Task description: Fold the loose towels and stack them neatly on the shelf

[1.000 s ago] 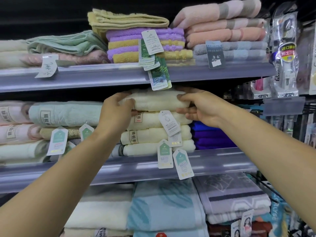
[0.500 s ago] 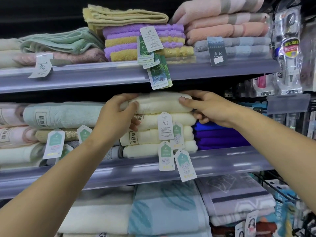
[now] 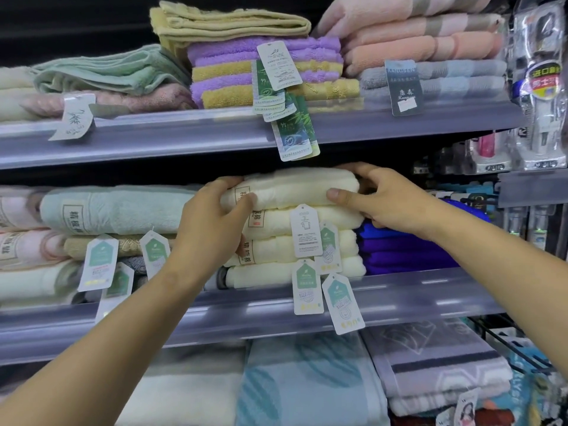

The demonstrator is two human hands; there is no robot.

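Observation:
A folded cream towel (image 3: 295,187) lies on top of a stack of cream towels (image 3: 276,247) on the middle shelf (image 3: 415,298). My left hand (image 3: 212,222) grips the top towel's left end, thumb on its front and fingers over its top. My right hand (image 3: 381,198) holds its right end, thumb on the front face, fingers curled behind. Paper price tags (image 3: 307,287) hang down in front of the stack.
Left of the stack lie a pale green towel (image 3: 116,207) and pink and beige towels. Blue and purple towels (image 3: 402,247) sit to the right. The upper shelf (image 3: 184,133) carries purple, yellow, pink and grey stacks. Large towels fill the bottom shelf; packaged goods hang at right.
Both hands have stayed on the top cream towel and shifted their grip slightly, and the towel now sits a little further forward on the stack. The view has shifted slightly.

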